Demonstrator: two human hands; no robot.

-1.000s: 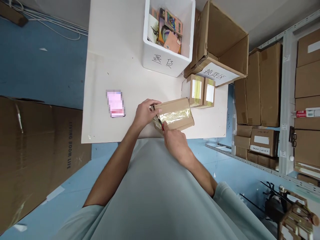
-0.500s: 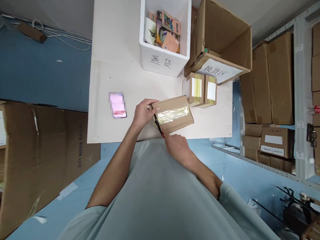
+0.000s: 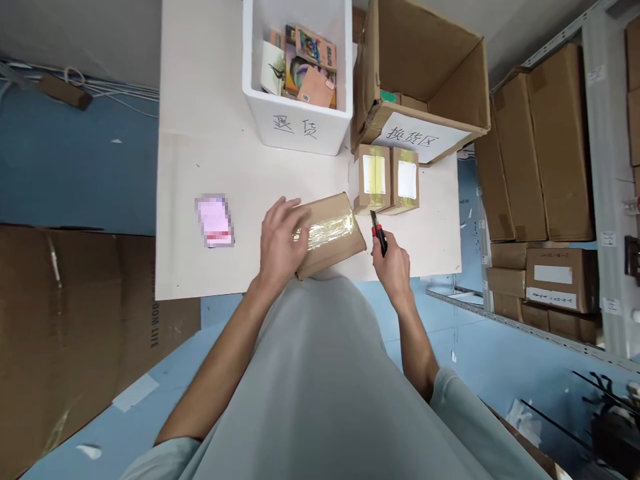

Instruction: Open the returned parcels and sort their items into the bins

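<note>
A brown cardboard box (image 3: 327, 237) with a strip of shiny clear tape lies slantwise at the table's front edge. My left hand (image 3: 283, 240) grips its left end, fingers slightly blurred, covering that end from view. To the right of the box, my right hand (image 3: 393, 267) is closed around a red-and-black utility knife (image 3: 380, 237). The knife's blade points away from me, close to two small taped boxes: the left small box (image 3: 365, 190) and the right small box (image 3: 411, 160), both with white labels.
Behind stand a white foam bin (image 3: 305, 123) holding several booklets and a large open carton (image 3: 430, 53) with a handwritten sign. A phone (image 3: 215, 221) with a pixelated screen lies on the left of the white table (image 3: 190, 267). Shelving with cartons (image 3: 560, 147) is at right.
My right hand has moved right with the knife, away from the box's left end. My left hand has shifted further over that end. The whole view has moved slightly.
</note>
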